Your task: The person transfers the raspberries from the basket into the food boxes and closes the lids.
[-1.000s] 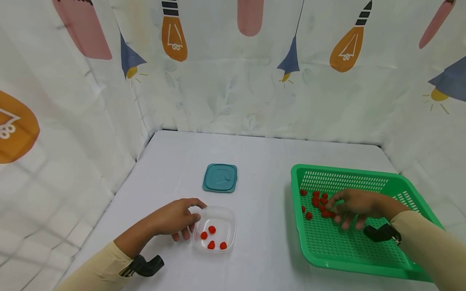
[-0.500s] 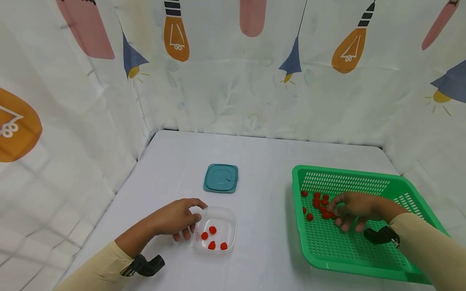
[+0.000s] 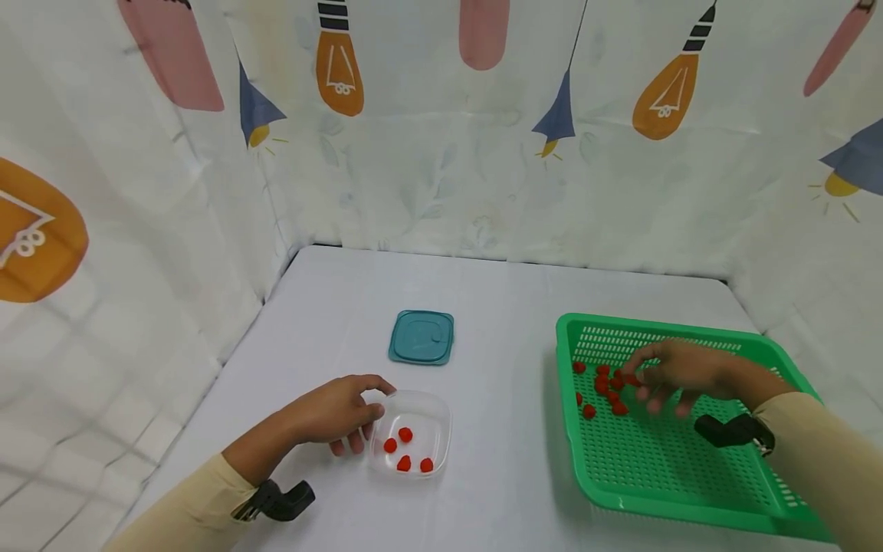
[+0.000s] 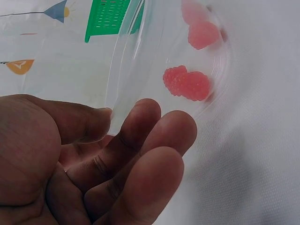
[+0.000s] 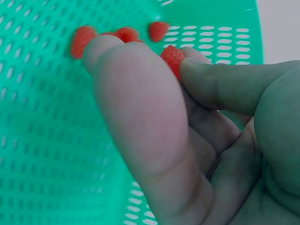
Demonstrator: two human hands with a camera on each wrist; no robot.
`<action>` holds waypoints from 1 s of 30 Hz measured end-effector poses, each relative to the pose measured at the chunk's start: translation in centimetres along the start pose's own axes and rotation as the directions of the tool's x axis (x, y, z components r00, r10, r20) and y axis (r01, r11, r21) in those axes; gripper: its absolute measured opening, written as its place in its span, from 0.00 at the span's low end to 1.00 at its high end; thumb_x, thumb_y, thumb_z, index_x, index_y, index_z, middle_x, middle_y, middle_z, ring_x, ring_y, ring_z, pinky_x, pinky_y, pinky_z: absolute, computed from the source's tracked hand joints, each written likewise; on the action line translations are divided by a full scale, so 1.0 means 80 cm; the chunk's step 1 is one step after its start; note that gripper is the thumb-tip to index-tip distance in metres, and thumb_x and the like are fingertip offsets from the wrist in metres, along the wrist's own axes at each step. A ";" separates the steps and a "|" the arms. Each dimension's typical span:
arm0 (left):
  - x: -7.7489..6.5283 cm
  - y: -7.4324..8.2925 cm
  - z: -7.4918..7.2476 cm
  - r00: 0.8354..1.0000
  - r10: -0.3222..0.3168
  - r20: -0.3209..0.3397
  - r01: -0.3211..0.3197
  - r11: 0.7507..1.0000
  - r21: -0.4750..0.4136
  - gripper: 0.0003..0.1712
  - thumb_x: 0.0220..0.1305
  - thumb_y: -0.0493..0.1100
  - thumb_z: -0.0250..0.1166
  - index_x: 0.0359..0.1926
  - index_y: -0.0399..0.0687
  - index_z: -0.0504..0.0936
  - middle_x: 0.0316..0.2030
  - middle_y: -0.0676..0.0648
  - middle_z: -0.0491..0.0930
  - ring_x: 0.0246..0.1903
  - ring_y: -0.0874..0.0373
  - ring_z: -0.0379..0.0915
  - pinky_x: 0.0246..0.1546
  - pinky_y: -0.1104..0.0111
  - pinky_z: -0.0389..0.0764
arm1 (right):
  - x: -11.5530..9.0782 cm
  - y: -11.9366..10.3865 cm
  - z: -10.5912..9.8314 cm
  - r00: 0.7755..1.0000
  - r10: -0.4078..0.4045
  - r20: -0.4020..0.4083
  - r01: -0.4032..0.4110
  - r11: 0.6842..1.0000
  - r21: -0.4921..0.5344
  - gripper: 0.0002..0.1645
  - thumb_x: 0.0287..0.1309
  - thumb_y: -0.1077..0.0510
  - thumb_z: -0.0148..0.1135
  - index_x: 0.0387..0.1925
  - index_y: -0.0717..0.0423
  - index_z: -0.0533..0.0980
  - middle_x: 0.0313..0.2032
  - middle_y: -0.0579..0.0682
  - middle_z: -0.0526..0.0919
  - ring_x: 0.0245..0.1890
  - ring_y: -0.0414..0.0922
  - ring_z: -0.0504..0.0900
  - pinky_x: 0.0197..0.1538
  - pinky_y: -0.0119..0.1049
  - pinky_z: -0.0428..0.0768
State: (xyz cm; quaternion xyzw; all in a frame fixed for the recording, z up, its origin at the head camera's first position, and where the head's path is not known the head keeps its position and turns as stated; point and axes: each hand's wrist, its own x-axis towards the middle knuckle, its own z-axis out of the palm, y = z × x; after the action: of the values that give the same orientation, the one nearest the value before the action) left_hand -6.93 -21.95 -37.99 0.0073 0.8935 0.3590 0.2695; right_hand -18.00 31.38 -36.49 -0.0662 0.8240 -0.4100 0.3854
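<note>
In the head view my left hand holds the near-left rim of a clear plastic container between thumb and fingers. Several red raspberries lie inside it, and the left wrist view shows some raspberries through its wall. My right hand is over a green perforated basket. Its thumb and a finger pinch one raspberry, seen close in the right wrist view. Beneath and beside that hand, more raspberries lie clustered on the basket's left side.
A teal square lid lies flat on the white table, beyond the container. Patterned white curtains hang behind and at the left of the table. The basket's raised rim stands between my right hand and the container.
My right hand has risen slightly and moved back in the basket, with a raspberry lifted from the cluster. The left hand keeps its place at the container.
</note>
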 end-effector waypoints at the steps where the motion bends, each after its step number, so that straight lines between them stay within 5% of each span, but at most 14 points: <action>1: 0.000 0.000 0.000 1.000 0.002 -0.001 -0.002 1.000 0.001 0.20 0.73 0.43 0.64 0.63 0.57 0.77 0.26 0.48 0.82 0.20 0.52 0.81 0.19 0.62 0.83 | -0.001 -0.004 -0.001 1.000 -0.007 0.001 0.007 1.000 0.004 0.20 0.74 0.63 0.50 0.63 0.64 0.72 0.41 0.61 0.83 0.38 0.58 0.86 0.29 0.49 0.84; 15: -0.001 0.000 0.000 1.000 0.006 -0.009 -0.006 1.000 0.017 0.20 0.72 0.43 0.64 0.63 0.57 0.77 0.25 0.49 0.82 0.20 0.52 0.81 0.19 0.61 0.83 | -0.015 -0.074 -0.007 0.995 -0.103 -0.005 0.103 0.994 -0.030 0.23 0.77 0.57 0.54 0.67 0.63 0.70 0.46 0.65 0.82 0.42 0.59 0.86 0.30 0.49 0.85; 30: -0.001 -0.001 0.001 1.000 0.002 -0.010 -0.001 1.000 0.008 0.20 0.72 0.43 0.64 0.63 0.56 0.77 0.25 0.48 0.82 0.20 0.52 0.81 0.19 0.62 0.83 | 0.004 -0.136 0.030 0.988 -0.146 0.058 0.149 0.988 -0.046 0.21 0.75 0.57 0.58 0.63 0.59 0.73 0.45 0.63 0.84 0.43 0.58 0.87 0.32 0.53 0.86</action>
State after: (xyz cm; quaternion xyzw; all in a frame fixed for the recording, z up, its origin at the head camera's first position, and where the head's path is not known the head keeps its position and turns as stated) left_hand -6.85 -22.00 -38.07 0.0072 0.8964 0.3555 0.2645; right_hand -18.82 22.62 -29.60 -0.1480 0.8160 -0.4146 0.3746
